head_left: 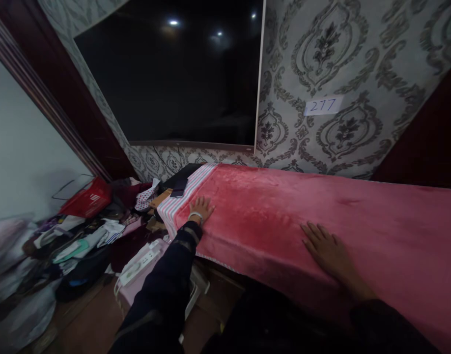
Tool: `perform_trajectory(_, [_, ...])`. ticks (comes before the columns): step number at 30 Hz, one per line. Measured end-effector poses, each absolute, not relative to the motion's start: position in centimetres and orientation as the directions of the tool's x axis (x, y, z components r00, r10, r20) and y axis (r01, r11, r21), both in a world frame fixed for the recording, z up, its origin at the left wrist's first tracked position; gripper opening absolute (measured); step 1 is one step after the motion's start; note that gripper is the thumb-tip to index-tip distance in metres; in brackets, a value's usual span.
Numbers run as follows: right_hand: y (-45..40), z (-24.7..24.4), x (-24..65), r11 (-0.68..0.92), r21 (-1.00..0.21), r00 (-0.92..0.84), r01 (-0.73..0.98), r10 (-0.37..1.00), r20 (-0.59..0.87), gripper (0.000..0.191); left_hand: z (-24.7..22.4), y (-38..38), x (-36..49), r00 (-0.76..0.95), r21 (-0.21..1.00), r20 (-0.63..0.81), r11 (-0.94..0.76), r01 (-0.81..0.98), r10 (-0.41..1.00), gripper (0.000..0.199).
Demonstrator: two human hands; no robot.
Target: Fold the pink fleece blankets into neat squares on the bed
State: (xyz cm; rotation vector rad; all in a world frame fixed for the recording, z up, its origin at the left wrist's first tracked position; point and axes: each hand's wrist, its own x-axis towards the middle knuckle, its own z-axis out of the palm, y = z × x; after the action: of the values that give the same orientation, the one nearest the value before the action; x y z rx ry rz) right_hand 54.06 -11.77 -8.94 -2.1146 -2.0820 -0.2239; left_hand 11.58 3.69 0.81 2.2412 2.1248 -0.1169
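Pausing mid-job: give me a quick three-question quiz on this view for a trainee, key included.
1. Multiple choice: which wrist wears the bracelet?
A) Left
B) Right
2. True or false: the left hand and the right hand touch each other on the blanket.
3. Fill in: the number on the paper on the wall is ___.

Key:
1. A
2. False; they rest well apart.
3. 277

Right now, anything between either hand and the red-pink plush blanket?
Nothing visible. The left hand and right hand both rest, fingers spread, on the red-pink plush blanket. The dark, flat rectangular device lies beyond the left hand, not between.
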Motion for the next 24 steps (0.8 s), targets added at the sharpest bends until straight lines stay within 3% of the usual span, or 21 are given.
perform_trajectory(8, [-12.2,-6.7,53.2,-0.064,-0.056,0.071,0.996,0.990,0.119,0.057,1.4,4.5,9.5,-0.009,-0.060,-0.096,0.003,0.998,0.995,0.066])
perform_trajectory(12, [-11.5,-4.0,51.0,-0.157,-0.145,0.158,0.977,0.987,-0.003,0.057,1.4,5.1,12.1,0.092,-0.013,-0.063,-0.093,0.996,0.994,0.066])
perform_trajectory(16, [-8.9,-0.8,43.8,0.041,-0.252,-0.019,0.967,0.996,0.090,0.058,0.7,5.4,12.6,0.132,-0.011,-0.096,-0.134,0.991,0.987,0.066])
perform_trajectory(19, [-6.0,0.6,37.0,0.130,-0.331,-0.117,0.935,0.991,0.059,0.061,0.3,5.5,12.4,0.133,-0.021,-0.068,-0.134,0.991,0.989,0.065])
perform_trajectory(24, [-2.3,-0.3,32.1,0.243,-0.351,-0.229,0.904,0.970,0.080,0.062,0.1,5.8,12.3,0.133,-0.015,-0.047,-0.133,0.991,0.990,0.065])
